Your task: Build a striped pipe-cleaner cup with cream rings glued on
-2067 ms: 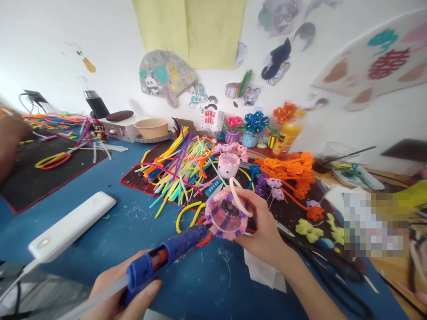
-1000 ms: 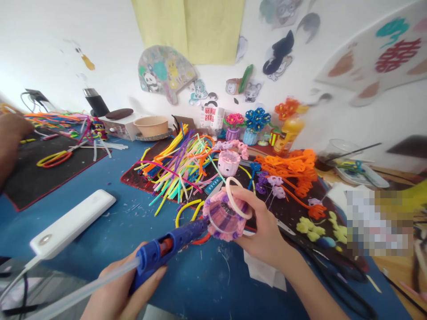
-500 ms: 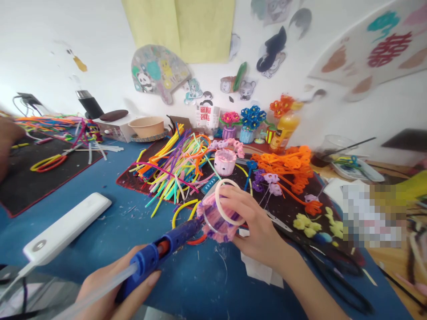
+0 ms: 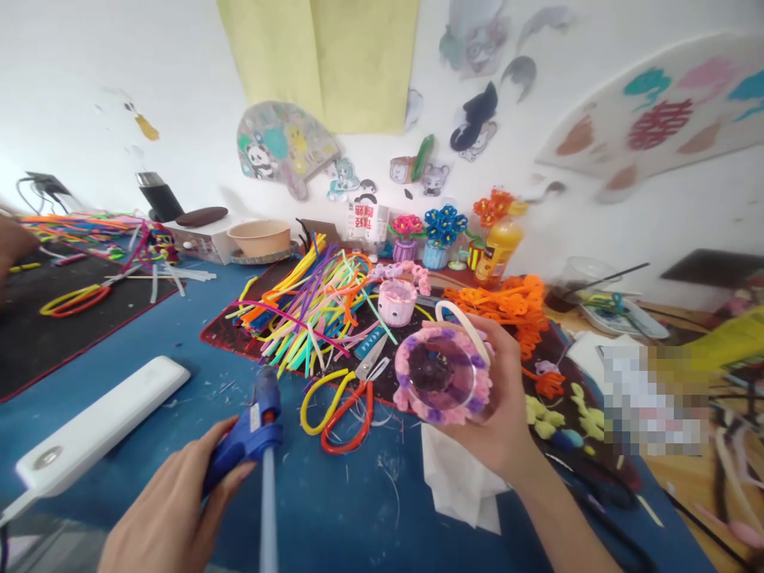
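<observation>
My left hand (image 4: 161, 509) is closed around the grip of a blue hot glue gun (image 4: 239, 450). A long translucent glue stick (image 4: 268, 509) sticks out of its back end, and its nozzle points away from me. My right hand (image 4: 504, 430) grips a pink and purple fuzzy pipe-cleaner basket (image 4: 406, 378) from its right side. The basket's round opening faces me, with a clear rim and a dark inside. A cream fuzzy loop (image 4: 462, 318) stands up at its top, near my right fingers. Between the hands lie scissors (image 4: 364, 418) with yellow and red handles.
A pile of coloured pipe cleaners (image 4: 310, 310) and a pink fuzzy pot (image 4: 397, 306) lie beyond. Orange pipe-cleaner flowers (image 4: 513, 310) are behind my right hand. A white power strip (image 4: 107, 430) lies at left, white paper (image 4: 459, 477) at right. Another person's hand (image 4: 15, 239) shows far left.
The glue gun has moved left and down, away from the basket. My right hand has moved right and turned the basket's opening toward me. The scissors now show in full.
</observation>
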Action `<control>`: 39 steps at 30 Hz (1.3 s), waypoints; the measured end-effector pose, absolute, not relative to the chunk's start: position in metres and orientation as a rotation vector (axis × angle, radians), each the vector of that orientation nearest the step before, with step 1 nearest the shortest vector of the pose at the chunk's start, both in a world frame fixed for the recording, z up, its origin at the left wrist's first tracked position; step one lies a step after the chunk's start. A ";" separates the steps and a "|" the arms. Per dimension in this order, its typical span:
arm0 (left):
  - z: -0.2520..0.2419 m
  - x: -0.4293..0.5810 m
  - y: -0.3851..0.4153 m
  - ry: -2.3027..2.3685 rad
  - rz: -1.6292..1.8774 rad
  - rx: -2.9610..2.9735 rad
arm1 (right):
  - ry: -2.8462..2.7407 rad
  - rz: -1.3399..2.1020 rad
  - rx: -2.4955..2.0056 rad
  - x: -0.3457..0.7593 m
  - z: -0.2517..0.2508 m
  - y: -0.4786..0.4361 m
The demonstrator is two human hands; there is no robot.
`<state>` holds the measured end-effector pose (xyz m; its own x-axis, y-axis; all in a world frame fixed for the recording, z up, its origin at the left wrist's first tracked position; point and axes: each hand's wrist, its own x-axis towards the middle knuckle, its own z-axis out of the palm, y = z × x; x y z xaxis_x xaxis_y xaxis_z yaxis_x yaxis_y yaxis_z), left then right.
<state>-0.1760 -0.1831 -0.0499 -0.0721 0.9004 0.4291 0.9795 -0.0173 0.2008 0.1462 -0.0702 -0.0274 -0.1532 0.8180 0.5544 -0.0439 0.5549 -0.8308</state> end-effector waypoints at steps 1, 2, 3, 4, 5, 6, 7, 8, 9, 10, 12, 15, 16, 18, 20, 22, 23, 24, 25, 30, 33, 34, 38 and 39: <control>-0.053 -0.175 -0.176 -2.032 -0.602 -2.027 | -1.546 0.893 -0.661 0.147 -0.026 -0.071; -0.057 -0.174 -0.170 -2.004 -0.540 -2.041 | -1.549 0.909 -0.654 0.147 -0.025 -0.071; -0.060 -0.174 -0.166 -1.982 -0.485 -2.039 | -1.558 0.909 -0.659 0.148 -0.023 -0.071; -0.061 -0.173 -0.163 -1.971 -0.424 -2.033 | -1.565 0.894 -0.669 0.149 -0.022 -0.071; -0.061 -0.172 -0.161 -1.966 -0.349 -2.014 | -1.568 0.881 -0.680 0.149 -0.021 -0.070; -0.059 -0.171 -0.160 -1.960 -0.269 -1.979 | -1.563 0.888 -0.689 0.148 -0.020 -0.070; -0.054 -0.168 -0.160 -1.948 -0.201 -1.937 | -1.544 0.924 -0.692 0.147 -0.019 -0.070; -0.048 -0.163 -0.161 -1.930 -0.180 -1.884 | -1.517 0.988 -0.683 0.146 -0.019 -0.070; -0.040 -0.157 -0.161 -1.910 -0.254 -1.843 | -1.487 1.069 -0.658 0.144 -0.019 -0.070; -0.032 -0.148 -0.162 -1.902 -0.391 -1.850 | -1.457 1.155 -0.627 0.142 -0.019 -0.070; -0.015 -0.127 -0.162 -1.738 -0.719 -2.028 | -1.417 1.293 -0.567 0.139 -0.021 -0.070; -0.001 -0.090 -0.160 -1.461 -0.895 -2.184 | -1.410 1.380 -0.577 0.137 -0.025 -0.072; 0.001 -0.078 -0.159 -1.387 -0.918 -2.165 | -1.411 1.390 -0.595 0.137 -0.027 -0.072; 0.002 -0.060 -0.156 -1.412 -0.960 -2.074 | -1.415 1.410 -0.619 0.137 -0.029 -0.073; 0.001 -0.049 -0.153 -1.425 -0.965 -2.026 | -1.413 1.428 -0.631 0.137 -0.030 -0.073; 0.001 -0.045 -0.150 -1.391 -0.919 -2.033 | -1.411 1.440 -0.640 0.138 -0.032 -0.073; 0.000 -0.045 -0.148 -1.365 -0.883 -2.049 | -1.409 1.448 -0.641 0.138 -0.032 -0.073; 0.000 -0.044 -0.147 -1.348 -0.858 -2.057 | -1.405 1.459 -0.637 0.138 -0.032 -0.073; 0.000 -0.044 -0.146 -1.346 -0.850 -2.053 | -1.401 1.471 -0.630 0.138 -0.032 -0.073; -0.003 -0.037 -0.144 -1.405 -0.866 -1.918 | -1.342 1.551 -0.576 0.138 -0.031 -0.073; -0.004 -0.032 -0.144 -1.413 -0.829 -1.843 | -1.319 1.576 -0.555 0.138 -0.031 -0.072; -0.004 -0.031 -0.145 -1.426 -0.830 -1.821 | -1.319 1.576 -0.554 0.137 -0.031 -0.072; -0.002 -0.031 -0.144 -1.440 -0.832 -1.803 | -1.307 1.595 -0.550 0.136 -0.031 -0.071; -0.001 -0.031 -0.144 -1.419 -0.813 -1.833 | -1.301 1.604 -0.545 0.136 -0.031 -0.072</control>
